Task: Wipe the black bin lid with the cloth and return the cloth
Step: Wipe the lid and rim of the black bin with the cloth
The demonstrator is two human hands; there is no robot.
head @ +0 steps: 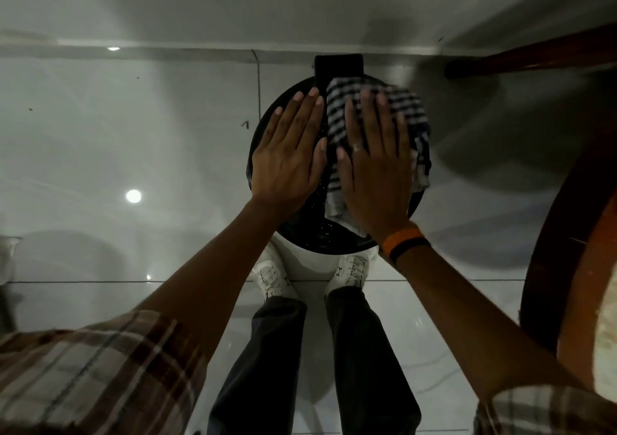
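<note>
— Pressing flat, fingers spread, right hand [374, 167] on checked cloth [377, 110] atop round black lid [267, 124]?
— Yes. Left hand [287, 154] likewise open, palm on bare lid, gripping nothing.

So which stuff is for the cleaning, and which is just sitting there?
For the cleaning: checked cloth, black bin lid, right hand flat on the cloth, left hand flat on the lid.

Just there: wooden table, white shoes.

black bin lid [300, 234], black-and-white checked cloth [340, 114] under right palm, orange and black wristbands [405, 241], white shoes [272, 276]
</note>
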